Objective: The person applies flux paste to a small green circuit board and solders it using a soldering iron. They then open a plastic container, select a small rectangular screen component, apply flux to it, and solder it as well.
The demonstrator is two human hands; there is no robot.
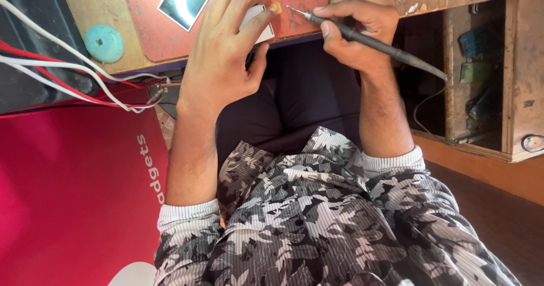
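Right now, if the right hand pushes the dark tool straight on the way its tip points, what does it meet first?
Probably the small orange piece pinched in the left hand, just ahead of the tip of the dark tool held by the right hand. Depth is unclear, so it might pass above.

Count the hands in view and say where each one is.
2. The left hand presses on a small white piece at the desk edge; the right hand holds a dark pointed tool beside it. None seem hidden.
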